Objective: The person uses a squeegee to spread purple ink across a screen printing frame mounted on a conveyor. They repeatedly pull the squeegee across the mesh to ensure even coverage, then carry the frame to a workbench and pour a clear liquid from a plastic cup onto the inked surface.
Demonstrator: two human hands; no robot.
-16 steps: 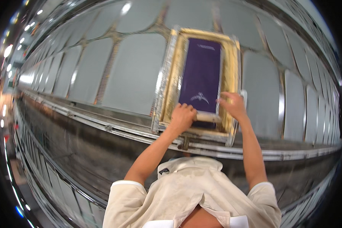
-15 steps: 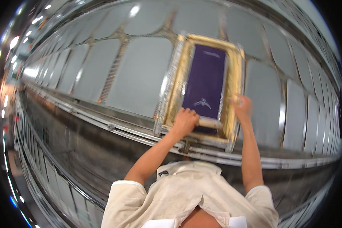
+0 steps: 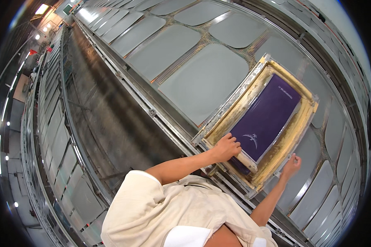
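Note:
A screen-printing frame (image 3: pixel 237 105) with yellowed, worn inner borders lies tilted on a long table of grey panels. Its middle is a purple window (image 3: pixel 268 115) bearing a small pale figure and a line of pale marks. My left hand (image 3: pixel 226 148) is closed over a squeegee (image 3: pixel 248 162) with a pale handle, which lies across the frame's near end. Dark purple ink shows just below the squeegee. At the frame's right outer edge my right hand (image 3: pixel 292 164) has its fingers curled, apparently gripping that edge; the exact contact is partly hidden.
Rows of grey rounded panels (image 3: pixel 212 78) run along the table on both sides of the frame. A metal rail (image 3: pixel 152 112) borders the near edge. Past a dark walkway (image 3: pixel 101 111) on the left stands another long row of panels (image 3: pixel 84 197).
My view has turned, so the table and frame now slant and sit farther right. The left hand stays on the squeegee at the near end. The right hand stays by the frame's right side.

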